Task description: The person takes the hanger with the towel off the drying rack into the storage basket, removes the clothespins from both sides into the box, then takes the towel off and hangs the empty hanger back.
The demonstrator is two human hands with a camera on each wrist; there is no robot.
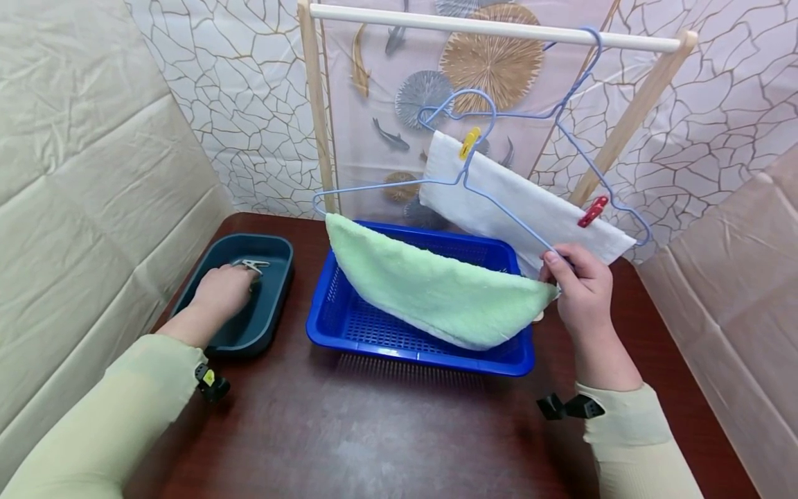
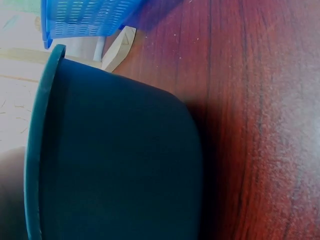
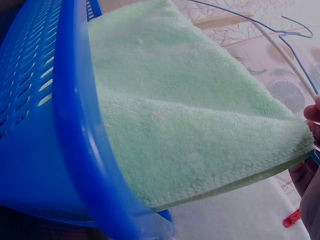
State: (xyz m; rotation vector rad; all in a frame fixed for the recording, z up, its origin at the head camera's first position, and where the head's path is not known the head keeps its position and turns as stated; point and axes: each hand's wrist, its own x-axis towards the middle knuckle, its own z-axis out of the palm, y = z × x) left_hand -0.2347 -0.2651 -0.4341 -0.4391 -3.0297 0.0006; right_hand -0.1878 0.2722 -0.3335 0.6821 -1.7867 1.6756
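Note:
My right hand [image 1: 582,287] grips the right end of a blue wire hanger [image 1: 399,186] together with the corner of a pale green towel [image 1: 430,284]. The towel droops from the hanger's ends over a blue plastic basket [image 1: 399,352]; its near face fills much of the right wrist view. My left hand [image 1: 221,294] reaches into a dark teal tub [image 1: 268,326], with its fingertips hidden from view. Right at its fingers is a pale clothespin [image 1: 254,265]; I cannot tell whether the fingers hold it. The left wrist view shows mostly the tub's outer wall [image 2: 120,150].
Behind the basket stands a wooden rack with a white rail [image 1: 499,28]. A second blue hanger [image 1: 580,142] hangs from it, carrying a white towel [image 1: 505,194] with a yellow clothespin [image 1: 470,143] and a red clothespin [image 1: 593,211]. The brown table [image 1: 374,430] lies in front.

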